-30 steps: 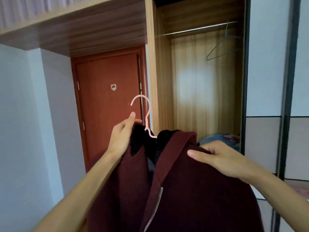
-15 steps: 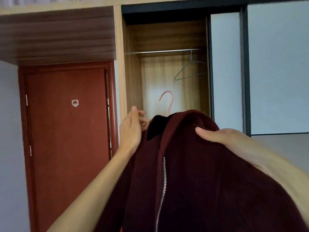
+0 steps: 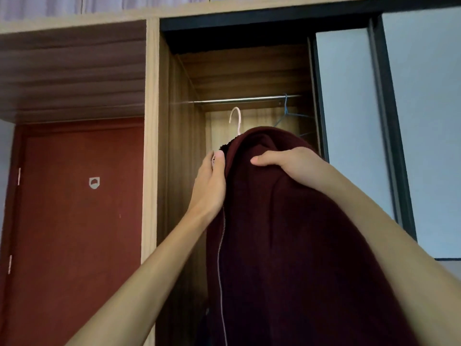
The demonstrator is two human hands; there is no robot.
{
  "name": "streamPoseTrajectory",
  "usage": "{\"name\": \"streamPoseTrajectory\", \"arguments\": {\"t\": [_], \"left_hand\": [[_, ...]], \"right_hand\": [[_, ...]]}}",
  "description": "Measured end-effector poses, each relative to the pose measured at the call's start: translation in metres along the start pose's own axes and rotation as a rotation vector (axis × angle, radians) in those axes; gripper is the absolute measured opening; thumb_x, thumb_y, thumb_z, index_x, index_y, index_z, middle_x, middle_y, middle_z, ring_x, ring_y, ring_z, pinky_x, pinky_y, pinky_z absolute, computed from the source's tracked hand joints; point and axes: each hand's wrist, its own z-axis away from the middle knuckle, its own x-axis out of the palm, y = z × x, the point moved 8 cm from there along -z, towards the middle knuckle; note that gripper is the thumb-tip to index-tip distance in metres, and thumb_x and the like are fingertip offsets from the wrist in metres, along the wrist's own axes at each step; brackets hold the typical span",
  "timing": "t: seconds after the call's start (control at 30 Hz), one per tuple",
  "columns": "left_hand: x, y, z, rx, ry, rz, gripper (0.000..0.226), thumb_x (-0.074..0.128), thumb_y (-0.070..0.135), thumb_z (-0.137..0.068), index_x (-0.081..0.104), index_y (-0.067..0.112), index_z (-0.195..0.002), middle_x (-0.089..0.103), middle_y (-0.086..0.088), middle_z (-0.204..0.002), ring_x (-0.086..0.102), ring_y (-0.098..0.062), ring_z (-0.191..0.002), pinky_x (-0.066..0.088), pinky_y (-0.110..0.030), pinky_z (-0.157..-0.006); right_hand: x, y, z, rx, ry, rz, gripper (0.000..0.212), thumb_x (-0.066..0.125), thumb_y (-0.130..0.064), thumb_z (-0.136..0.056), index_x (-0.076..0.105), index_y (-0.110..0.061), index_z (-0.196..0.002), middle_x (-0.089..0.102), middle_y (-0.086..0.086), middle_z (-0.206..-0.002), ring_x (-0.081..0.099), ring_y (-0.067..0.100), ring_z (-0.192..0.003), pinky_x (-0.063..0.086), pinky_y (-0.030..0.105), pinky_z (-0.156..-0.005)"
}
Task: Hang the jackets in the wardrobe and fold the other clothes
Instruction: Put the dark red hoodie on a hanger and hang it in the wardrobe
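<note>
A dark maroon zip jacket (image 3: 287, 233) hangs on a pink hanger (image 3: 236, 121), raised inside the open wardrobe. The hanger's hook sits just below the metal rail (image 3: 244, 99) and does not touch it. My left hand (image 3: 210, 186) grips the jacket's collar edge by the zip. My right hand (image 3: 289, 163) holds the jacket's right shoulder from above, fingers curled over the cloth. The rest of the hanger is hidden under the jacket.
A blue wire hanger (image 3: 287, 113) hangs at the rail's right end. The sliding wardrobe door (image 3: 349, 121) with a dark frame stands to the right. A wooden side panel (image 3: 151, 146) and a red room door (image 3: 74, 221) lie to the left.
Both hands have lifted the jacket and hanger up and into the wardrobe, closer to the rail. My view has tilted upward.
</note>
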Motion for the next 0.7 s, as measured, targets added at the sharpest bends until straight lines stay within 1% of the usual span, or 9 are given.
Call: {"name": "streamPoseTrajectory", "arguments": {"t": [0.07,0.13,0.2,0.27,0.37,0.4,0.5,0.57,0.7], "left_hand": [[0.011,-0.004,-0.020,0.064,-0.001,0.005,0.055,0.024,0.057,-0.103,0.040,0.029,-0.148,0.048,0.027,-0.129,0.042,0.007,-0.123,0.029,-0.023,-0.108],[0.019,-0.010,-0.038,0.127,0.005,-0.007,0.048,0.029,0.046,-0.107,0.038,0.029,-0.151,0.046,0.025,-0.132,0.041,0.006,-0.124,0.030,-0.020,-0.105],[0.023,-0.021,-0.059,0.202,0.059,-0.081,0.046,0.040,0.046,-0.104,0.043,0.030,-0.148,0.050,0.012,-0.142,0.045,-0.003,-0.129,0.036,-0.026,-0.109],[0.019,-0.033,-0.085,0.283,0.171,-0.199,0.038,0.053,0.037,-0.101,0.054,0.027,-0.138,0.062,0.004,-0.130,0.058,-0.008,-0.116,0.048,-0.030,-0.102],[0.006,-0.050,-0.126,0.280,0.308,-0.381,0.026,0.060,0.019,-0.097,0.063,0.018,-0.122,0.071,-0.002,-0.108,0.067,-0.019,-0.098,0.055,-0.040,-0.089],[0.002,-0.057,-0.138,0.259,0.318,-0.421,0.025,0.059,0.016,-0.096,0.064,0.016,-0.120,0.072,-0.004,-0.107,0.067,-0.022,-0.097,0.055,-0.041,-0.089],[-0.012,-0.089,-0.168,0.189,0.326,-0.414,0.026,0.057,0.014,-0.096,0.064,0.013,-0.121,0.072,-0.006,-0.110,0.067,-0.023,-0.102,0.053,-0.035,-0.094],[-0.021,-0.113,-0.181,0.132,0.341,-0.377,0.028,0.055,0.015,-0.099,0.061,0.011,-0.126,0.070,-0.008,-0.115,0.066,-0.023,-0.107,0.048,-0.025,-0.092],[-0.027,-0.143,-0.201,0.078,0.420,-0.317,0.031,0.050,0.016,-0.103,0.055,0.007,-0.132,0.066,-0.013,-0.120,0.063,-0.024,-0.109,0.039,-0.021,-0.083]], "right_hand": [[0.000,-0.002,-0.036,-0.025,0.026,-0.030,0.058,0.076,-0.053,-0.072,0.069,-0.010,-0.110,0.065,-0.004,-0.089,0.061,0.011,-0.076,0.043,0.024,-0.065],[0.002,-0.004,-0.071,-0.041,0.064,-0.028,0.056,0.072,-0.052,-0.078,0.066,-0.011,-0.116,0.059,-0.003,-0.088,0.052,0.006,-0.067,0.032,0.021,-0.055],[0.008,-0.005,-0.105,-0.060,0.087,-0.053,0.064,0.071,-0.052,-0.079,0.063,-0.009,-0.126,0.061,0.001,-0.100,0.049,0.005,-0.066,0.032,0.023,-0.055],[0.017,-0.003,-0.135,-0.075,0.098,-0.060,0.067,0.073,-0.051,-0.078,0.061,-0.007,-0.127,0.063,0.003,-0.104,0.050,0.005,-0.068,0.035,0.026,-0.061],[0.035,0.003,-0.171,-0.083,0.101,-0.043,0.051,0.075,-0.044,-0.078,0.059,-0.010,-0.113,0.055,-0.004,-0.081,0.048,0.005,-0.066,0.032,0.023,-0.054],[0.041,0.005,-0.184,-0.084,0.106,-0.047,0.054,0.076,-0.041,-0.078,0.060,-0.008,-0.117,0.054,-0.004,-0.079,0.048,0.005,-0.065,0.031,0.022,-0.053],[0.061,0.001,-0.220,-0.115,0.111,-0.031,0.054,0.077,-0.041,-0.074,0.065,-0.012,-0.119,0.057,-0.007,-0.082,0.049,0.002,-0.065,0.031,0.019,-0.051],[0.074,-0.007,-0.238,-0.133,0.107,0.007,0.048,0.076,-0.042,-0.073,0.069,-0.017,-0.113,0.060,-0.007,-0.089,0.047,0.000,-0.065,0.030,0.017,-0.051],[0.087,-0.018,-0.273,-0.159,0.137,-0.020,0.032,0.075,-0.033,-0.077,0.057,-0.015,-0.097,0.050,-0.007,-0.079,0.045,0.004,-0.066,0.030,0.020,-0.052]]}}
